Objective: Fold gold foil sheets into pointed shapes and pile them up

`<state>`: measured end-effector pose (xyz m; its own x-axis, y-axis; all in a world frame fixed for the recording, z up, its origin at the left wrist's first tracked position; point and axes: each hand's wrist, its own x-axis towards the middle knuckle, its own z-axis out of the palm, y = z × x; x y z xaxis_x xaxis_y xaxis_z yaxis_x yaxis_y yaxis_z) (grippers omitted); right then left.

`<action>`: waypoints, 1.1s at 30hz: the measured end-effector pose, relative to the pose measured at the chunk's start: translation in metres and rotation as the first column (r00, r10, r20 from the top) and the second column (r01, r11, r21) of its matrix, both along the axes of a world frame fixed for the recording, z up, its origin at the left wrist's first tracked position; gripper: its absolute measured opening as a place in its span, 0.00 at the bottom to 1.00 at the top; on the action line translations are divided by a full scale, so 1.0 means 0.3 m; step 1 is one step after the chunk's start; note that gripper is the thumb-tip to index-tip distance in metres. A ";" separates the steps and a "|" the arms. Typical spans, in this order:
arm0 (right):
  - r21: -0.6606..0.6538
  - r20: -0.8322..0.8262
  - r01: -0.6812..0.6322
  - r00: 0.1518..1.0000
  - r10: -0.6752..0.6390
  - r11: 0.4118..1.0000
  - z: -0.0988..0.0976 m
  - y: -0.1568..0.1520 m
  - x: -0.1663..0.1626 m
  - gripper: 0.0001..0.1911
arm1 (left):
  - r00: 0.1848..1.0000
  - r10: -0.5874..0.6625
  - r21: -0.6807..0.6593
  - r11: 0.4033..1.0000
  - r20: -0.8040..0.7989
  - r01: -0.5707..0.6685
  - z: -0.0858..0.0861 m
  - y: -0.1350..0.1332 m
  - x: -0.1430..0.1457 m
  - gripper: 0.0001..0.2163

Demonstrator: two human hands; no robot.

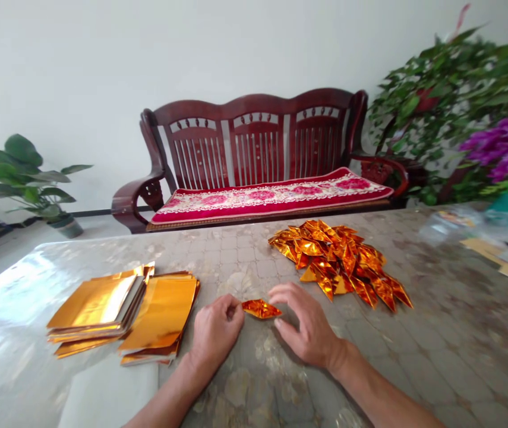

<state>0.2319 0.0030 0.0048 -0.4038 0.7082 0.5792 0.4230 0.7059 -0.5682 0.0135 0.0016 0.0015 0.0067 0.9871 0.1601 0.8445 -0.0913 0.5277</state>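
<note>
A folded gold foil paper ingot (261,308), pointed at both ends, is between my two hands just above or on the table. My left hand (218,324) pinches its left tip between thumb and curled fingers. Around the right tip, my right hand (305,324) has thumb and fingers apart, very near the foil; whether they touch it I cannot tell. Left of my left hand lie two stacks of flat gold foil paper sheets (164,309). Beyond my right hand is a heap of folded foil ingots (338,255).
The table (405,351) has a patterned, shiny cover. A pale sheet (109,392) lies at the near left. Plastic bags (454,226) and papers (503,261) are at the far right. Behind stands a wooden bench (254,148), with potted plants (26,175) to either side.
</note>
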 end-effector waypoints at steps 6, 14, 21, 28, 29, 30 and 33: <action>0.064 0.177 0.078 0.980 -0.089 0.995 -0.015 0.007 -0.002 0.16 | 1.000 0.016 0.002 1.000 -0.005 -0.016 -0.004 0.007 -0.004 0.08; 0.065 0.222 0.078 0.971 -0.090 0.995 -0.028 0.025 0.002 0.07 | 0.981 -0.133 0.114 0.986 0.140 0.117 -0.031 0.013 -0.019 0.07; 0.044 0.155 0.099 0.982 -0.105 0.994 -0.046 0.039 0.019 0.09 | 0.862 -0.496 0.200 0.859 0.101 0.471 -0.008 0.009 -0.048 0.20; 0.048 0.128 0.093 0.987 -0.099 0.994 -0.060 0.044 0.017 0.08 | 0.797 -0.604 0.243 0.778 0.036 0.579 -0.041 0.024 -0.054 0.12; 0.051 0.133 0.087 0.987 -0.093 0.995 -0.060 0.041 0.016 0.08 | 0.795 -0.604 0.255 0.778 0.056 0.574 -0.049 0.025 -0.055 0.12; 0.052 0.141 0.079 0.986 -0.086 0.995 -0.059 0.039 0.014 0.08 | 0.793 -0.604 0.266 0.779 0.077 0.567 -0.057 0.026 -0.055 0.11; 0.059 0.169 0.063 0.983 -0.072 0.996 -0.055 0.033 0.009 0.08 | 0.797 -0.589 0.296 0.791 0.135 0.535 -0.070 0.023 -0.054 0.11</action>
<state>0.2346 0.0128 -0.0118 -0.4524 0.7071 0.5435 0.5578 0.6998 -0.4462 -0.0028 0.0086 -0.0197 0.4882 0.7511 0.4443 0.4760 -0.6559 0.5859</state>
